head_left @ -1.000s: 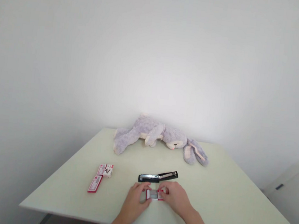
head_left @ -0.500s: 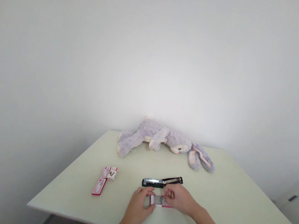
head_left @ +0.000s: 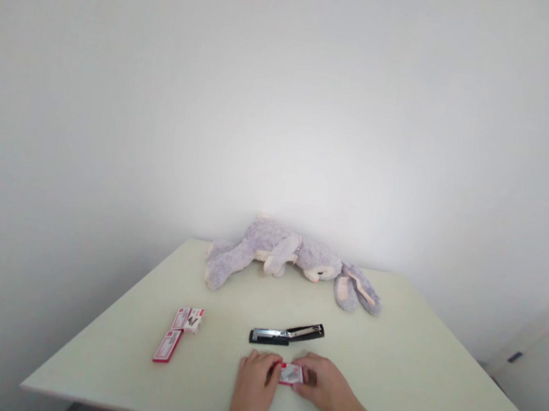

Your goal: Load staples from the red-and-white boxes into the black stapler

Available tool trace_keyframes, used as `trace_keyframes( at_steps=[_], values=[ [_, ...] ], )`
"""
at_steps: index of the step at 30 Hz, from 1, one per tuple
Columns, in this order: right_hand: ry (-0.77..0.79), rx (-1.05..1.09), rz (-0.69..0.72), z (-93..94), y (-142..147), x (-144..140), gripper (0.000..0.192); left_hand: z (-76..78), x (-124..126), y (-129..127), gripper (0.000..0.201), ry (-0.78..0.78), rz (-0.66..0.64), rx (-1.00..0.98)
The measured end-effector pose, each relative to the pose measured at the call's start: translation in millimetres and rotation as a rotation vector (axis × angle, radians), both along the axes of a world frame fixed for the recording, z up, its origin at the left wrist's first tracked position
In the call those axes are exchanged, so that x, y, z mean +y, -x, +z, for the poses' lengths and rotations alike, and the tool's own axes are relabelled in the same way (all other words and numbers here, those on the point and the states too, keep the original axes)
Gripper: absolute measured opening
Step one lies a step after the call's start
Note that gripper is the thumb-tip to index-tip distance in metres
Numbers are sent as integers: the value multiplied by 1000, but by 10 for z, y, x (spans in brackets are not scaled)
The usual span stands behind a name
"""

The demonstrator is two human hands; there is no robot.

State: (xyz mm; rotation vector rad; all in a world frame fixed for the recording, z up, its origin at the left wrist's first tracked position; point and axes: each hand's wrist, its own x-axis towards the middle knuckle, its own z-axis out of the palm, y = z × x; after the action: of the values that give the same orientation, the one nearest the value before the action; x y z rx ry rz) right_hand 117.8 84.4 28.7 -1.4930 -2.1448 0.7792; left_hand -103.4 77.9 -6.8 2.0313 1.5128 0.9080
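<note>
A small red-and-white staple box (head_left: 292, 374) lies near the front of the table, between my two hands. My left hand (head_left: 255, 383) is closed at its left end, with the thumb and fingers touching it. My right hand (head_left: 325, 386) grips the right end between thumb and fingers. Just behind the hands rests a black stapler (head_left: 271, 336), unfolded with its metal rail exposed. What is inside the box cannot be seen.
On the left of the table (head_left: 101, 351) lie two flat red-and-white boxes (head_left: 168, 346) and a smaller white box (head_left: 194, 320), close together. A purple plush rabbit (head_left: 269, 245) lies on its side by the wall.
The staple box stood slid open with its tray showing; now it is closed up. My right hand has gone from pinching above the tray to gripping the box's right end. The view shifted slightly.
</note>
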Motion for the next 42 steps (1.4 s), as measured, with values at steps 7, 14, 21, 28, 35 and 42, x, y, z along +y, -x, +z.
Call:
trace_keyframes(
  at_steps=[7,14,21,28,35,42],
  values=[
    [-14,-18,29,147,227,64,42,52,282,410,27,-37,199,-5],
    [6,-16,-49,42,374,51,58,22,316,549,32,-28,193,12],
    [8,10,-58,-138,569,-240,45,-101,-80,505,35,-32,225,130],
    [-24,65,-81,-177,589,-39,37,-139,-118,211,36,-6,250,172],
    [-51,145,-58,-210,485,-80,60,-8,-142,210,32,4,86,146],
    [-38,168,-123,-320,494,-47,59,124,-13,289,22,14,-86,147]
  ],
)
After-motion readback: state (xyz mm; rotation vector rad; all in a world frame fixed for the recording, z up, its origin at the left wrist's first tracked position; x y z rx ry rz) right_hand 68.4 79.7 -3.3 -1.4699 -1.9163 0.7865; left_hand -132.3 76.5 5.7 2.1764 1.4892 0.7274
